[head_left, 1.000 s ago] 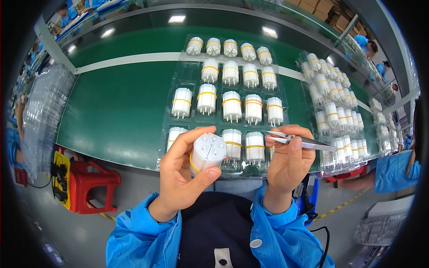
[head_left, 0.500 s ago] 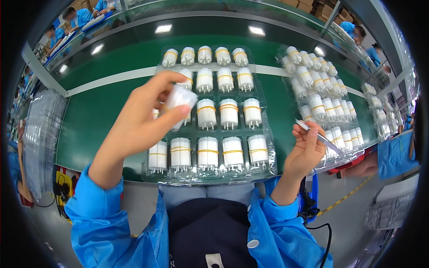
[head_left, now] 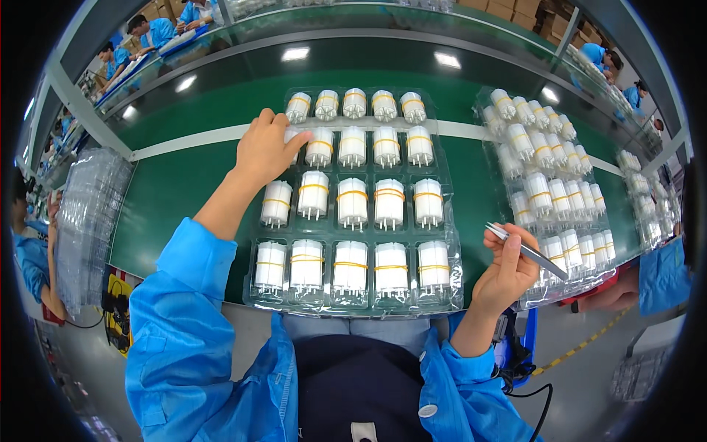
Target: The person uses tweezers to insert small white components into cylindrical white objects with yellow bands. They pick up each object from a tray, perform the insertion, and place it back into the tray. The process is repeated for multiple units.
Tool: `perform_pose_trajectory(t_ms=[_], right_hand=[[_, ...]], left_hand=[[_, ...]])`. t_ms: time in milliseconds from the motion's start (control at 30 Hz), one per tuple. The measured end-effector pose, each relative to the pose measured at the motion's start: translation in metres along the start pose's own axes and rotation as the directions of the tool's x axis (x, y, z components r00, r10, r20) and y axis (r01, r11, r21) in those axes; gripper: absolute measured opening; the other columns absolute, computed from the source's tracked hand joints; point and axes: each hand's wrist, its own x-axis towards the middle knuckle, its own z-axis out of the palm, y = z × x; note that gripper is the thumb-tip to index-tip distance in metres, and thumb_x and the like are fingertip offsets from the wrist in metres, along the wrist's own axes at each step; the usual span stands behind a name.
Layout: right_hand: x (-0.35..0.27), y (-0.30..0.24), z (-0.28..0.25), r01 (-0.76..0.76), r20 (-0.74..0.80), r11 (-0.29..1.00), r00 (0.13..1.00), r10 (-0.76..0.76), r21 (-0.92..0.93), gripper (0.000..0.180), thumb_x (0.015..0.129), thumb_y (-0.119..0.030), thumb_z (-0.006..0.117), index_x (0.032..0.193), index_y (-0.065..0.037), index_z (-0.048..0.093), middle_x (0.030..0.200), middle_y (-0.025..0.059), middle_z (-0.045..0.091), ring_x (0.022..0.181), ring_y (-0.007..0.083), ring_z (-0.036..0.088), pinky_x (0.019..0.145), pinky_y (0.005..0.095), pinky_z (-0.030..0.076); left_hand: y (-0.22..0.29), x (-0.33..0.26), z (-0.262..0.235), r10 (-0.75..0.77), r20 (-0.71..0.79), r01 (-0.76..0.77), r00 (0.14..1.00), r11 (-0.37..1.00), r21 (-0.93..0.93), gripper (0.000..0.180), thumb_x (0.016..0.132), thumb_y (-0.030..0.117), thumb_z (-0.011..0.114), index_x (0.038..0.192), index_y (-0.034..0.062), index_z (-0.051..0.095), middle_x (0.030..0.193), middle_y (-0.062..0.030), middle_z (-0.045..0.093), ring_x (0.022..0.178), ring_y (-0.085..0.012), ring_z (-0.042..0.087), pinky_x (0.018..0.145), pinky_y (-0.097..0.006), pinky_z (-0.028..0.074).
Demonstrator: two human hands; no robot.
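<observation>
My left hand (head_left: 264,147) is closed around a white cylindrical part (head_left: 293,147) at the left end of the tray's second row from the back. The fingers and thumb hide much of that part. In my right hand (head_left: 507,271) is a pair of metal tweezers (head_left: 541,261), held between thumb and fingers to the right of the tray. The clear plastic tray (head_left: 353,309) lies in front of me. Its rows hold white cylinders with thin pins at the lower end, each ringed by a yellow rubber band, such as this white cylinder (head_left: 350,267).
A second clear tray (head_left: 582,291) of banded cylinders lies to the right, and more cylinders (head_left: 648,199) sit beyond it. Stacked clear trays (head_left: 92,221) stand at the left. The green table (head_left: 199,184) is crossed by a white strip (head_left: 188,141). Co-workers (head_left: 155,33) sit farther off.
My left hand has moved away from me with the white part, lowering it to the tray's second row. My right hand still holds the tweezers. The whole view has shifted slightly.
</observation>
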Motion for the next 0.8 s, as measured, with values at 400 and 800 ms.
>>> perform_pose_trajectory(t_ms=[400, 800], right_hand=[[-0.002, 0.000, 0.003, 0.041, 0.038, 0.998, 0.999, -0.039, -0.040, 0.019, 0.096, -0.011, 0.058, 0.103, 0.007, 0.061, 0.092, 0.0177, 0.068, 0.076, 0.0202, 0.068, 0.069, 0.0295, 0.056], [-0.050, -0.077, 0.072, 0.030, 0.547, 0.973, 0.823, -0.153, 0.227, 0.026, 0.087, -0.022, 0.072, 0.096, 0.002, 0.064, 0.093, 0.0190, 0.069, 0.076, 0.0252, 0.068, 0.069, 0.0319, 0.056]], left_hand=[[0.021, -0.031, -0.023, 0.258, -0.115, -0.262, 0.959, 0.658, -0.706, 0.061, 0.082, 0.009, 0.071, 0.136, 0.0069, 0.042, 0.113, -0.0144, 0.060, 0.107, -0.0256, 0.059, 0.097, -0.038, 0.044], [0.072, -0.181, -0.074, 0.075, -0.290, -0.289, 0.954, 0.495, -0.819, 0.055, 0.066, -0.002, 0.077, 0.119, -0.0033, 0.062, 0.105, -0.0150, 0.056, 0.092, -0.0244, 0.056, 0.079, -0.031, 0.047]])
